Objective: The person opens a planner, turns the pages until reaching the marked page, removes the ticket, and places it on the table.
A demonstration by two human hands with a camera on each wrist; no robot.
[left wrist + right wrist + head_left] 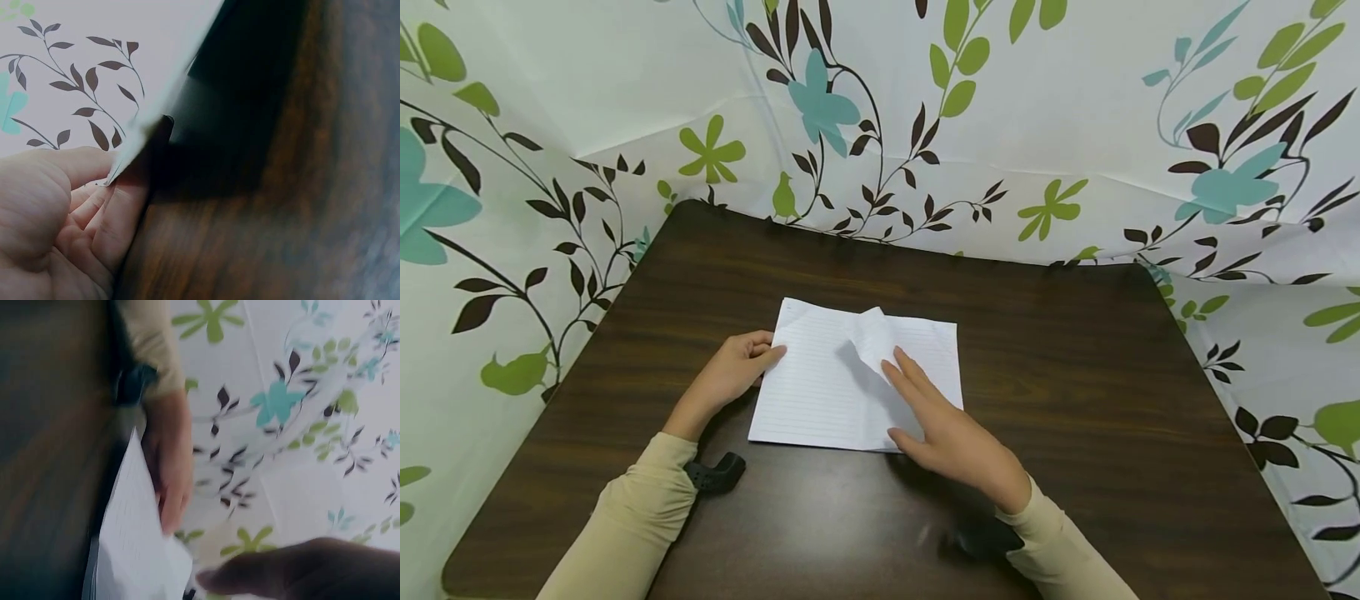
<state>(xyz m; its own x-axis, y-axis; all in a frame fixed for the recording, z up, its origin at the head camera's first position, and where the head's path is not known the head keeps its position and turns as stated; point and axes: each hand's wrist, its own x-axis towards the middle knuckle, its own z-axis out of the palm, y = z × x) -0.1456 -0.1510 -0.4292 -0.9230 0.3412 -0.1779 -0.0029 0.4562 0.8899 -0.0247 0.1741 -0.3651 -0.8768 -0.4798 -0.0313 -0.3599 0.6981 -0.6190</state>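
An open notebook (808,392) with ruled white pages lies on the dark wooden table, near its middle. My left hand (730,371) grips its left edge, thumb on top and fingers tucked below. That pinch on the notebook's edge (128,156) shows close up in the left wrist view. Over the right page hovers my right hand (951,433), fingers extended and thumb spread apart. By its fingertips a loose sheet (872,333) stands up from the middle, casting a shadow across the pages. The right wrist view is blurred, with my right thumb (250,575) near the paper.
The dark brown table (1075,375) stretches out on both sides of the notebook. Behind and beside it hangs a white curtain (647,75) with leaves and flowers. A black strap (715,475) is on my left wrist, at the end of a beige sleeve (632,517).
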